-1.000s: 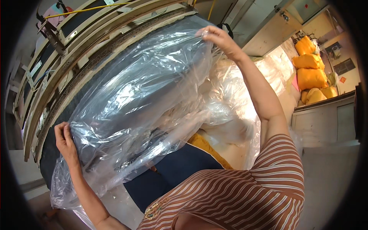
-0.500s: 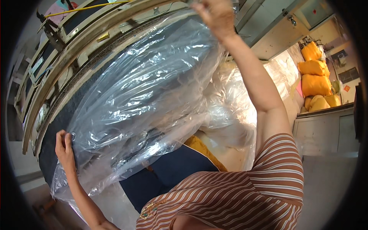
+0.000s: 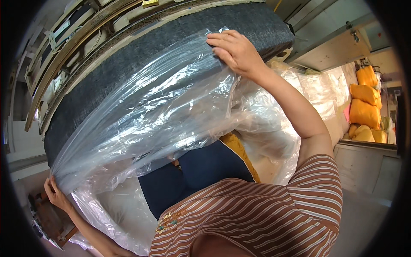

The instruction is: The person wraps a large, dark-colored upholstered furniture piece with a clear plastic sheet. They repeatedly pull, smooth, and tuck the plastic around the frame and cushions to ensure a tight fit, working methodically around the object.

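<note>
A clear plastic sheet (image 3: 171, 96) lies in shiny folds over the near part of a long, dark grey surface (image 3: 141, 58) and hangs down over my lap. At its left end, my left hand (image 3: 58, 195) is closed on the gathered edge of the plastic, beside the surface's left corner. My right hand (image 3: 237, 53) grips the sheet's far corner, thumb below and fingers on top, above the right part of the surface. The plastic is drawn taut in long creases between both hands. Folds partly hide the fingertips.
Behind the dark surface run a wooden rail (image 3: 70, 45) and machine parts. More crumpled plastic (image 3: 274, 103) is heaped on the right. Several orange bundles (image 3: 364, 111) are stacked beyond it, near a pale cabinet (image 3: 364, 171). A brown wooden object (image 3: 51, 218) stands low at left.
The sheet has come back toward me, baring a wide strip of the dark surface. My right hand has drawn nearer from the far edge. My left hand has moved lower and outward.
</note>
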Tool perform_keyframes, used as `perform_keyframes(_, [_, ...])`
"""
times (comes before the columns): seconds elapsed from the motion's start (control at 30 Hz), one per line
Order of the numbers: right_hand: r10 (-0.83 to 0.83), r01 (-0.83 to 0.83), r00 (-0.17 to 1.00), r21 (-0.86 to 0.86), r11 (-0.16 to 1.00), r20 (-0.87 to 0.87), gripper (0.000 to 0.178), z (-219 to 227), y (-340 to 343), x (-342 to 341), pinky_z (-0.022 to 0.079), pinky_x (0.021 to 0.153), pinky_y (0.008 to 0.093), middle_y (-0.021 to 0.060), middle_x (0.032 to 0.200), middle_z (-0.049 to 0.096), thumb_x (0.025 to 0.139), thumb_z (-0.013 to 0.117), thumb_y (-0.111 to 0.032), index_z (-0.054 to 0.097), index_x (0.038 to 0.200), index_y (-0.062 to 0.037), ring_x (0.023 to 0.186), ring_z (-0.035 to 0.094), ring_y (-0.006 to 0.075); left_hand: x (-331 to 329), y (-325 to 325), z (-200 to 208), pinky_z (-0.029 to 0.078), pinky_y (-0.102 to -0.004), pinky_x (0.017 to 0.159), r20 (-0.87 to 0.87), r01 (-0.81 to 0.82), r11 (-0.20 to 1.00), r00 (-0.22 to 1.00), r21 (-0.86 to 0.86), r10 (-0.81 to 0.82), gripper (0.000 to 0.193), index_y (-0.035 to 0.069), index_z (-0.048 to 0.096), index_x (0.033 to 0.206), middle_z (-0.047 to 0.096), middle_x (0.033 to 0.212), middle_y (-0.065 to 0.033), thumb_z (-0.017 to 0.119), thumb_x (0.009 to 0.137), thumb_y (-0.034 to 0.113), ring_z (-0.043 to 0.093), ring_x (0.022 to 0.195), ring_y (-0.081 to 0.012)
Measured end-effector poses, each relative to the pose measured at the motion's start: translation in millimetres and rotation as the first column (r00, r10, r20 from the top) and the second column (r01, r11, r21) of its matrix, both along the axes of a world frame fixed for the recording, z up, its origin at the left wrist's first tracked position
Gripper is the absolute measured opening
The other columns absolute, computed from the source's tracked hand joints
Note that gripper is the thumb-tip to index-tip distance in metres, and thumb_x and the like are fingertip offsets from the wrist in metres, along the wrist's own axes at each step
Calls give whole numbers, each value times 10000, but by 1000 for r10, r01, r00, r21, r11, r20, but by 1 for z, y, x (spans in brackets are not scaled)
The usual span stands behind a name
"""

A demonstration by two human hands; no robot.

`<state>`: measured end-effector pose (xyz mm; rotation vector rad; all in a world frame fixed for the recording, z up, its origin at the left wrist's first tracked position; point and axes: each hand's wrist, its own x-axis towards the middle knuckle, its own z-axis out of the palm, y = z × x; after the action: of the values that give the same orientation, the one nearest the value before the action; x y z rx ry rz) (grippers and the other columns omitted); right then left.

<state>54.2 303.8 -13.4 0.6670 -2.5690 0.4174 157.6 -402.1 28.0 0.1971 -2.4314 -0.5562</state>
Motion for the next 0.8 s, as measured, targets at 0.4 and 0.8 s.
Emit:
perform_keyframes(0.4, [-107,348,804,-316,883,584,276,22,47,-52,436,670,217,18,794,632,775,740,-284,642,798,-28,718,548,80,64,17,-50,376,-212,739,231,2,986,972,168,-41,142,-18,541,881,487,840,-19,590,912,111,463,795,-105])
perform_keyframes(0.8, [269,42,898,-677,735,349,133,34,-44,34,505,800,282,48,901,662,952,493,-176,553,956,-57,878,635,145,35,13,-42,356,-187,802,169,86,847,965,525,-203,147,12,600,946,524,894,26,577,936,157,455,850,-62])
